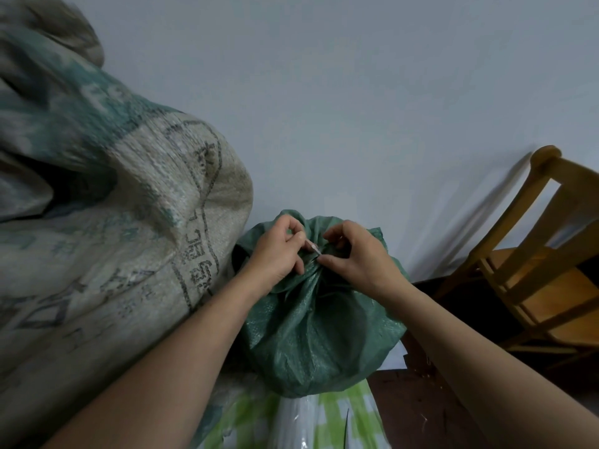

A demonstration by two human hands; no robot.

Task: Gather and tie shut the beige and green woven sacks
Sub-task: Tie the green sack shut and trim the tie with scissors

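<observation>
Green woven sack point(311, 332) stood in the middle by the far wall, its mouth bunched into a neck. The left hand point(275, 254) and right hand point(359, 257) each pinched the pale tie point(313, 247) at that neck with curled fingers, so its knot seemed under way, not finished. Whether the beige sack point(129, 222), leaning at left, was tied could not be told.

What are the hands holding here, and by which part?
The left hand and right hand each pinch one end of a thin pale tie strip, at the gathered neck of the green woven sack.
</observation>
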